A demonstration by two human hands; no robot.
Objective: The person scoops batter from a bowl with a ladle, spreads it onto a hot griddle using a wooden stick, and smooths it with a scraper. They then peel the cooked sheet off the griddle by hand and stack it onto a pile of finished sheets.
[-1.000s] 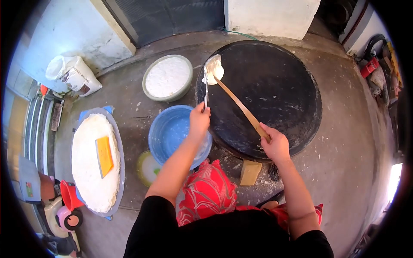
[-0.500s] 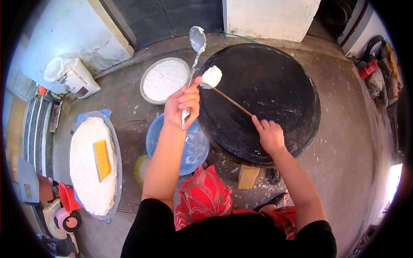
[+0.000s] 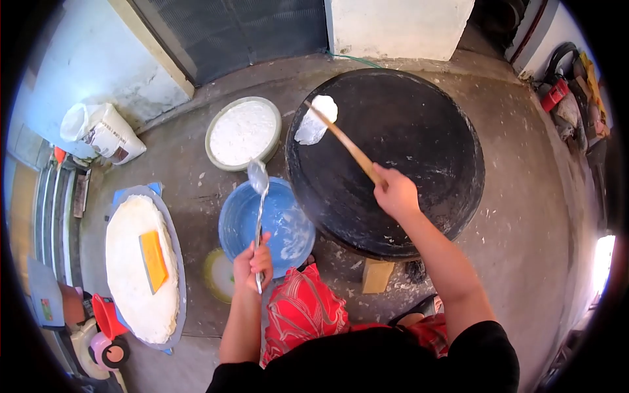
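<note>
My left hand (image 3: 251,264) grips a long metal spoon (image 3: 259,196) by its handle, the bowl of the spoon raised over the rim of a blue basin (image 3: 237,226). My right hand (image 3: 394,192) holds a wooden spatula (image 3: 346,147) that reaches across a large round black griddle (image 3: 419,144). The spatula's tip rests at a white smear of batter (image 3: 314,123) on the griddle's left side.
A grey bowl of white batter (image 3: 242,132) stands left of the griddle. A stack of thin white sheets with a yellow scraper (image 3: 154,260) lies on a tray (image 3: 175,236) at left. A white sack (image 3: 98,131) leans on the wall. A wooden block (image 3: 377,275) props the griddle.
My left hand drew back from the griddle's edge toward my body with the spoon, now over the blue basin. The batter went onto the griddle and the spatula spreads it.
</note>
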